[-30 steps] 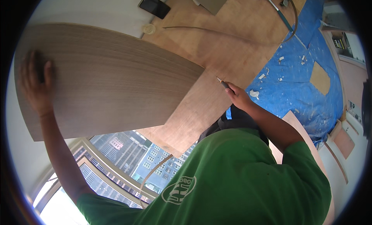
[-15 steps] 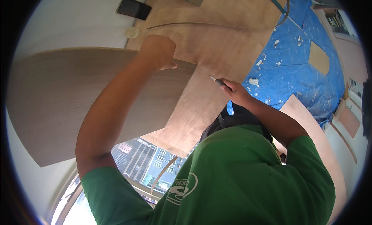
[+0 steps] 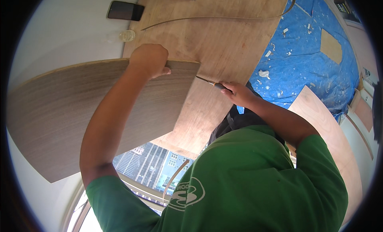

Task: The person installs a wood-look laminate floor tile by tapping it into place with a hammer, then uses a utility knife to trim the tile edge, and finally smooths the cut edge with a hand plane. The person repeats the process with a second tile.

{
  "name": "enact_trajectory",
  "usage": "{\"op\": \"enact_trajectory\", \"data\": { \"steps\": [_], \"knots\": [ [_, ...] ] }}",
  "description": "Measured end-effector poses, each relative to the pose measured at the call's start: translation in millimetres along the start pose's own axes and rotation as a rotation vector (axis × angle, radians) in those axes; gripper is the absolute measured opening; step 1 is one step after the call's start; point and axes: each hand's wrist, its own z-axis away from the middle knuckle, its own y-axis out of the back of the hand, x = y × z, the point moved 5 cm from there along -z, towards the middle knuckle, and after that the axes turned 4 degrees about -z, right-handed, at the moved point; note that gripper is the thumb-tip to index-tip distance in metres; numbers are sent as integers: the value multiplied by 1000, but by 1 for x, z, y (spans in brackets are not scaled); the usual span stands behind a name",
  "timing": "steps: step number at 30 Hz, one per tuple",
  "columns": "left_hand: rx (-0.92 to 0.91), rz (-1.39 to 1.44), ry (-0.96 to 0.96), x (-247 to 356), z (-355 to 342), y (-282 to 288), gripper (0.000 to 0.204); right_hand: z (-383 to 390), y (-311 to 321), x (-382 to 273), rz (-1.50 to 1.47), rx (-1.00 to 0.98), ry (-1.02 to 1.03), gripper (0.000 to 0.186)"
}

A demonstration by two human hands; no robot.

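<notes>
A large brown wood-grain panel [image 3: 95, 116] stands tilted on its edge at the left, over a pale plywood surface. My left hand [image 3: 149, 60] is closed over its upper edge, with the thumb against the near face and the other fingers mostly hidden. In my right hand [image 3: 238, 94] is a slim dark-handled tool [image 3: 218, 85] with a long, thin metal blade; its exact kind is unclear. The tool points left, its tip close to the panel's right edge. Whether the two touch cannot be made out.
Behind my hands, a thin curved strip [image 3: 207, 18] lies across the plywood [image 3: 215, 44]. A black phone [image 3: 125, 10] and a small round clear container [image 3: 127, 36] are at the far left. White scraps litter the blue floor sheet [image 3: 295, 72]. A window [image 3: 139, 164] shows below the panel.
My right hand has moved left, bringing the tool's tip close to the panel's edge. My left hand keeps its grip and appears farther left and lower, as the whole view has shifted a little.
</notes>
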Motion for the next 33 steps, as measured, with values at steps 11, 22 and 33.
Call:
{"op": "enact_trajectory", "data": {
  "steps": [11,22,33],
  "knots": [
    [20,-19,-52,11,-1,3,40,13,6,0,-38,7,-33,37],
    [76,-16,-84,14,-7,-5,45,16,8,0,-82,-13,-64,38],
    [1003,134,220,7,107,-134,66,25,24,0,-124,12,-66,42]
  ]
}}
